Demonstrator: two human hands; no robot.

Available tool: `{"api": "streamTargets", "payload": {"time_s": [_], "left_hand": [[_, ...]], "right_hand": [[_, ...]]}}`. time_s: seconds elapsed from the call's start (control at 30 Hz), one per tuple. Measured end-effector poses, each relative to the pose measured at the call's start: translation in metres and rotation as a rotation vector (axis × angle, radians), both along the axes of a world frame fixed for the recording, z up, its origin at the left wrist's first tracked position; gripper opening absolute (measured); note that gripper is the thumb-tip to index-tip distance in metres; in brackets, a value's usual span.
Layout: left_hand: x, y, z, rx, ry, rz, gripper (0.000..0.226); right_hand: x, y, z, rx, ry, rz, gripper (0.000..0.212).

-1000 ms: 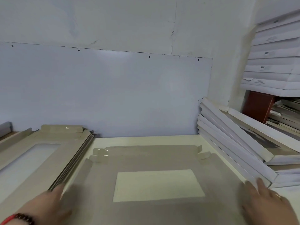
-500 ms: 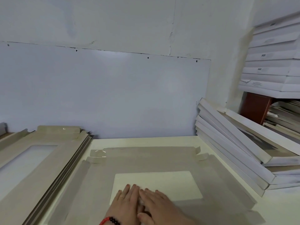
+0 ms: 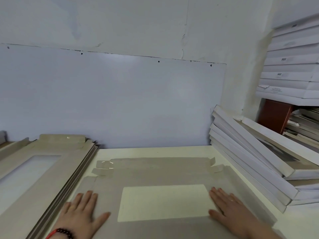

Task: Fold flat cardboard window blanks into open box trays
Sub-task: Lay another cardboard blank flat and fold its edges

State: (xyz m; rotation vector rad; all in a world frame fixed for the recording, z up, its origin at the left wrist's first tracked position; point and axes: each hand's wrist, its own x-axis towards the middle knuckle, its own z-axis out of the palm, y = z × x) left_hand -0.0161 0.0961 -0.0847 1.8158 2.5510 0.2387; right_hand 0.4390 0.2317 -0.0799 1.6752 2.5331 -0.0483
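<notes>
A flat grey cardboard window blank [image 3: 160,175] lies on the pale table [image 3: 151,151] in front of me, its rectangular window showing the table through it. Its far flaps and corner tabs lie flat or barely raised. My left hand [image 3: 82,213] presses flat on the blank's left border, fingers straight and spread. On the right border, beside the window's edge, my right hand [image 3: 227,207] lies flat too. A stack of more flat window blanks [image 3: 46,169] sits on the left.
Folded white box trays [image 3: 255,161] lean in a slanted pile on the right, close to the blank's right edge. More white boxes [image 3: 291,66] are stacked on a shelf at upper right. A white wall panel [image 3: 112,100] stands behind the table.
Half a second ago both hands lay together at the window's near edge. They have slid apart, left hand to the left border, right hand to the right border.
</notes>
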Motion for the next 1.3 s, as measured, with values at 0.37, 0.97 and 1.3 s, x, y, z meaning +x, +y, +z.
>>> {"api": "streamTargets", "payload": {"time_s": [0.37, 0.97, 1.3], "left_hand": [[-0.036, -0.004, 0.006, 0.031, -0.106, 0.164, 0.071], [0.002, -0.022, 0.033, -0.024, -0.172, 0.279, 0.029], [-0.012, -0.037, 0.072, -0.244, 0.038, 0.043, 0.056]], "right_hand": [[0.047, -0.005, 0.005, 0.203, 0.137, -0.572, 0.073], [0.055, -0.026, 0.022, 0.061, 0.261, -0.531, 0.05], [0.033, -0.056, 0.078, 0.136, -0.267, -0.364, 0.061]]}}
